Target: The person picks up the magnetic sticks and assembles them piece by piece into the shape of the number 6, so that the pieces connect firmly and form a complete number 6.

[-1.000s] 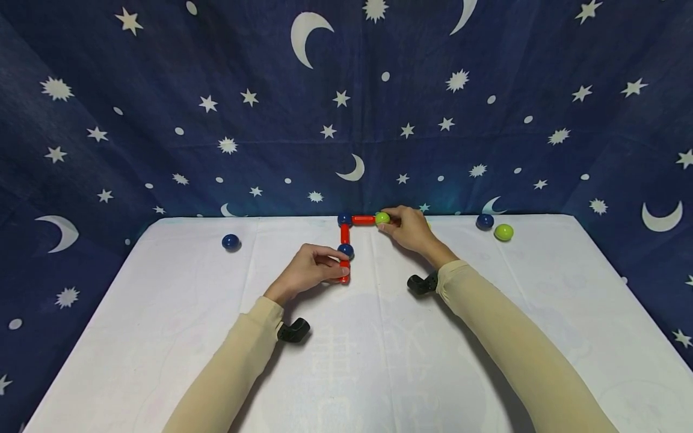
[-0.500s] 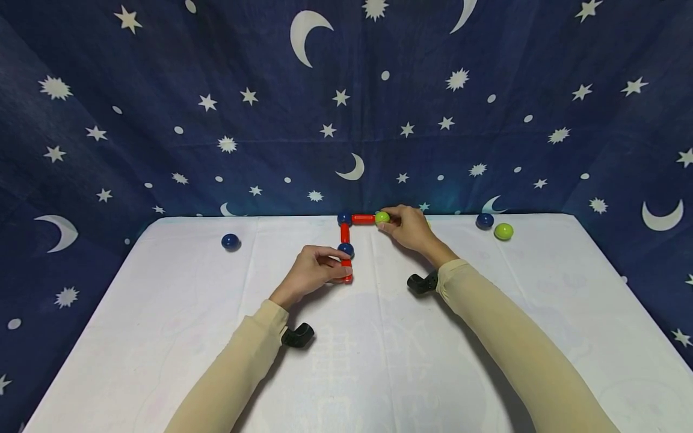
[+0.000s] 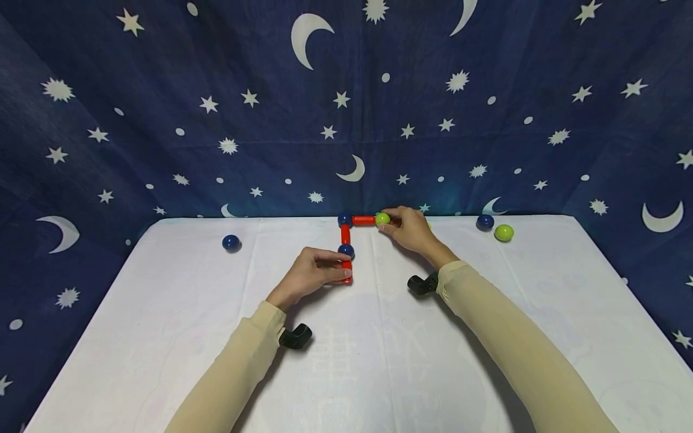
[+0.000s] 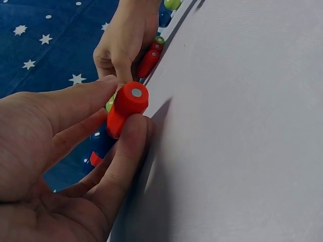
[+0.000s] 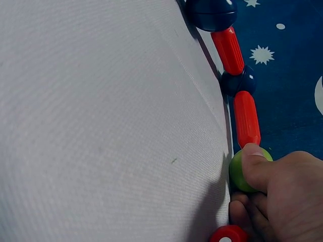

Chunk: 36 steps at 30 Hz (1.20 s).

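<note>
The left hand (image 3: pixel 311 272) pinches a red rod (image 4: pixel 132 101); a blue ball (image 3: pixel 346 250) sits just beyond its fingers, perhaps touching. The right hand (image 3: pixel 412 231) pinches a green ball (image 3: pixel 382 219), partly hidden; near those fingers, another rod (image 5: pixel 231 234) is cut off.

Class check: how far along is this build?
Seemingly done: two red sticks meet at a blue ball, forming a corner. In hand: the left hand pinches a third red stick by the nearer blue ball; the right hand pinches a green ball at one stick's end. Probably left: two loose blue balls, a loose green ball and more red sticks.
</note>
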Each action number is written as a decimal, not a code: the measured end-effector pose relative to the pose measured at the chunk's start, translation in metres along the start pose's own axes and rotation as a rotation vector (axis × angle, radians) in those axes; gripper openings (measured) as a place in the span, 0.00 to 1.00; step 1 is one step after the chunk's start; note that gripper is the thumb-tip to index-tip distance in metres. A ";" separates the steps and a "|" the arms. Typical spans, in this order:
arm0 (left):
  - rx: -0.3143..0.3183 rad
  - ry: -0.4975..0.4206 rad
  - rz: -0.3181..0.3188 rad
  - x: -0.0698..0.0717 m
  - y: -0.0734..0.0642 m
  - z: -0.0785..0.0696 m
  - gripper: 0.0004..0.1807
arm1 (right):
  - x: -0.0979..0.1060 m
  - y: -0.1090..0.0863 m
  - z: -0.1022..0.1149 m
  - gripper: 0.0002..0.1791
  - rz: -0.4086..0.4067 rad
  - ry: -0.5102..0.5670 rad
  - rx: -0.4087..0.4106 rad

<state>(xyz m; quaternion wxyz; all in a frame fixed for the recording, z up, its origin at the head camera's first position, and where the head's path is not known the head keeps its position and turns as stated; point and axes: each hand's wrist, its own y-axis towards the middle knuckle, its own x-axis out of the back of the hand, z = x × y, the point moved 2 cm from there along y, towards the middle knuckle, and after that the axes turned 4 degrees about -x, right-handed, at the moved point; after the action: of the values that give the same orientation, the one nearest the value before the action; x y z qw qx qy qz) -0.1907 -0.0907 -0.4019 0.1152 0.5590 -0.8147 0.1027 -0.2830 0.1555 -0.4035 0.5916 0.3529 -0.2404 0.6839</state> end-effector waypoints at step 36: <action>-0.029 -0.107 -0.453 0.120 -0.031 0.011 0.28 | 0.002 0.000 0.001 0.23 -0.005 -0.008 0.016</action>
<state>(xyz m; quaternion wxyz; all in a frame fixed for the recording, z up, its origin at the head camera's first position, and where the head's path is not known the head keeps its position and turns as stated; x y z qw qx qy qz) -0.2039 -0.2113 -0.3746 0.0999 0.7305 -0.6748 0.0327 -0.2830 0.1557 -0.4014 0.5895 0.3607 -0.2364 0.6830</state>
